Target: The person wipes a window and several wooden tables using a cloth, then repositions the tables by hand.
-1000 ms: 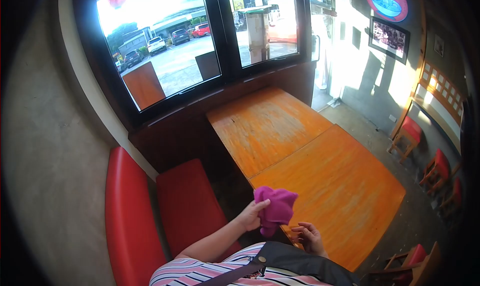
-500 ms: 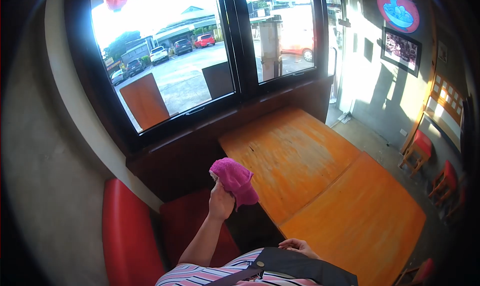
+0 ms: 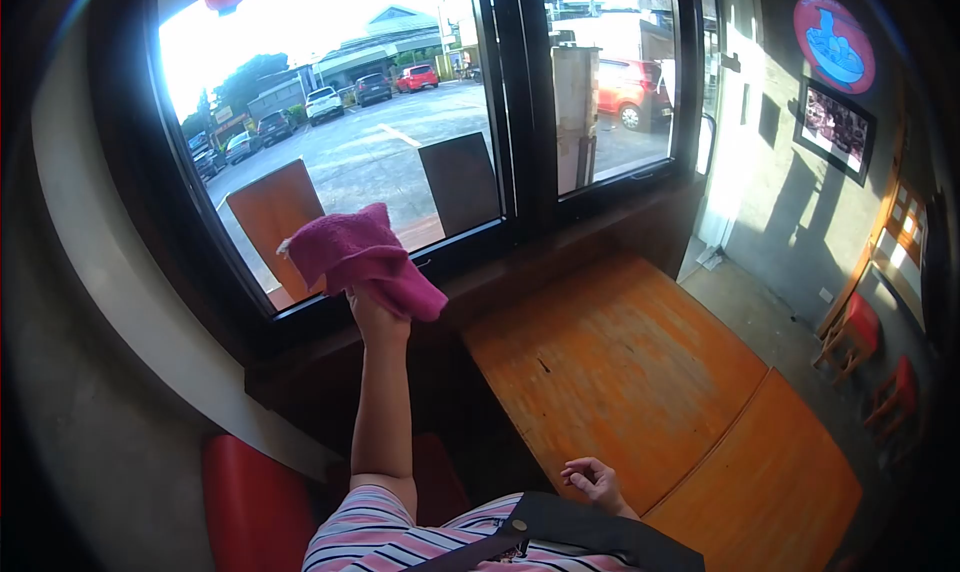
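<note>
A pink cloth (image 3: 360, 257) is bunched in my left hand (image 3: 378, 317), whose fingers are mostly hidden behind it. With the arm stretched out, the cloth is held up in front of the lower part of the left window pane (image 3: 375, 187); I cannot tell whether it touches the glass. My right hand (image 3: 596, 482) hovers close to my body by the near edge of the wooden table (image 3: 620, 342). Its fingers are loosely bent and appear to hold nothing.
A dark window frame (image 3: 525, 102) rises behind the table. Red bench seating (image 3: 255, 502) is at lower left, beside a curved grey wall (image 3: 90, 222). Red-topped stools (image 3: 850, 332) stand at the right. Parked cars show outside.
My left hand has reached forward and up with the pink cloth, from beside the table to the window. My right hand has lifted slightly, its fingers more bent.
</note>
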### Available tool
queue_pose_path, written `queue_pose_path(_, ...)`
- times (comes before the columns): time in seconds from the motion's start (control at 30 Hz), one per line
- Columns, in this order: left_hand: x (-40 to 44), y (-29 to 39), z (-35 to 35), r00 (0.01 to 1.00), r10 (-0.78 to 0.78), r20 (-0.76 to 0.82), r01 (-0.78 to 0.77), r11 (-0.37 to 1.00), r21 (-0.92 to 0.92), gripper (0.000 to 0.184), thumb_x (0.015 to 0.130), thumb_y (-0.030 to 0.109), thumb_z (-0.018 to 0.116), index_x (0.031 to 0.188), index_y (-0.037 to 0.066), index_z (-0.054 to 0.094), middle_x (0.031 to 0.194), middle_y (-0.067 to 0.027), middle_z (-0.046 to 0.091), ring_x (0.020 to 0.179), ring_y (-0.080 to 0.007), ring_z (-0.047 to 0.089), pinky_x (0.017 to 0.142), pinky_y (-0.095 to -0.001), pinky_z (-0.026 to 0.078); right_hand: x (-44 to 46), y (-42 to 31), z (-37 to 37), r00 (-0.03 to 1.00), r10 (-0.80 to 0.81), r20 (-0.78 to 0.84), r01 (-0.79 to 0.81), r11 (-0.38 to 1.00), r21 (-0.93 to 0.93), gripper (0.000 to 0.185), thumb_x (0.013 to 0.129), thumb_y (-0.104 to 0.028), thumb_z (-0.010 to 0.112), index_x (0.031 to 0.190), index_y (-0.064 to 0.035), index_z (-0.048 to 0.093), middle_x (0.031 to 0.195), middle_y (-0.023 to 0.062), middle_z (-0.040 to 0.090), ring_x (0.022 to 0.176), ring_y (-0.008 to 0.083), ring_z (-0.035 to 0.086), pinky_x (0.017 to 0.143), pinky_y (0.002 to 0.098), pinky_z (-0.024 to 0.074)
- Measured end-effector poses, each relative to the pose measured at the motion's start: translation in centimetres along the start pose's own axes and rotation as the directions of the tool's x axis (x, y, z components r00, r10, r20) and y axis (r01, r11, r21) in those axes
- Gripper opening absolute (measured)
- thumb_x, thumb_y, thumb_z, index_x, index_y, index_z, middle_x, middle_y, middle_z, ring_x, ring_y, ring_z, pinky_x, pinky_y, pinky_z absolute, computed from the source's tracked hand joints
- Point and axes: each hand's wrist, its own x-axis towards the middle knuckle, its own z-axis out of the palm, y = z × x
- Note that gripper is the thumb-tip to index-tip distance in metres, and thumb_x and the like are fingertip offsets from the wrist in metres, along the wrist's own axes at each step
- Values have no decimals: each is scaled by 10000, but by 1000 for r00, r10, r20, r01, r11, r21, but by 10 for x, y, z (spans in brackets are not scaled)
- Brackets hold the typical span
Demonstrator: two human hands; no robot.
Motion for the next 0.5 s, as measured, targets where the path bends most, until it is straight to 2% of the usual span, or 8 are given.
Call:
queue_pose_path(0.03,19,6,7,981,164,-107,-158,986,57,357,958,282,529,1252,93,459,1090,-62,583,965,-216,607,855,-357,524,9,3,-2,1000,-9,0,9,1000,-11,201,896,-31,588,1093,10,576,971,97,651,902,135,623,806,261,508)
queue_pose_path(0.13,96,43,-9,879,467,100,-451,742,496,288,973,200,470,1238,85,459,1052,-81,577,898,-201,577,793,-337,486,33,22,3,1000,-16,-17,16,1000,3,192,890,-21,585,1079,12,580,949,96,653,886,131,625,802,257,508)
queue_pose_path(0.17,127,56,-4,797,585,154,-532,557,638,292,965,183,470,1237,76,458,1032,-104,577,898,-214,560,802,-351,458,45,24,6,998,-20,-58,20,1000,-2,191,886,-19,586,1074,13,581,936,93,654,876,127,625,799,253,508)
queue_pose_path(0.23,207,90,-22,405,708,578,-630,-242,738,369,931,236,530,1244,56,451,1087,-178,533,961,-288,515,869,-426,384,67,22,17,994,-76,-72,76,997,-6,190,876,-20,593,1064,9,589,917,85,655,820,117,628,754,247,518)
queue_pose_path(0.3,250,119,-20,134,539,831,-186,-810,556,545,845,247,652,1294,57,407,1083,-154,555,989,-313,551,860,-465,412,91,32,16,996,-67,-52,59,986,-153,157,871,-42,611,1024,-6,616,878,52,655,762,106,622,686,244,517)
queue_pose_path(0.37,301,142,-22,185,567,802,-32,-813,582,623,826,350,660,1313,60,401,1115,-189,545,1027,-360,526,872,-510,386,124,47,10,997,-70,-45,52,947,-316,126,851,-71,643,970,-30,646,834,35,656,714,102,616,639,246,505)
queue_pose_path(0.43,361,175,-44,445,549,708,366,-832,416,657,836,407,635,1343,73,382,1098,-195,545,1023,-376,532,860,-517,393,158,46,16,986,-142,-82,79,851,-520,110,834,-92,658,933,-46,661,787,46,652,684,110,615,625,253,495)
queue_pose_path(0.5,393,193,-38,371,457,809,386,-868,313,598,851,441,595,1292,70,437,1065,-211,558,1013,-374,551,857,-492,422,188,40,23,985,-131,-110,49,832,-553,118,819,-96,658,924,-44,662,762,77,643,667,133,622,622,265,498)
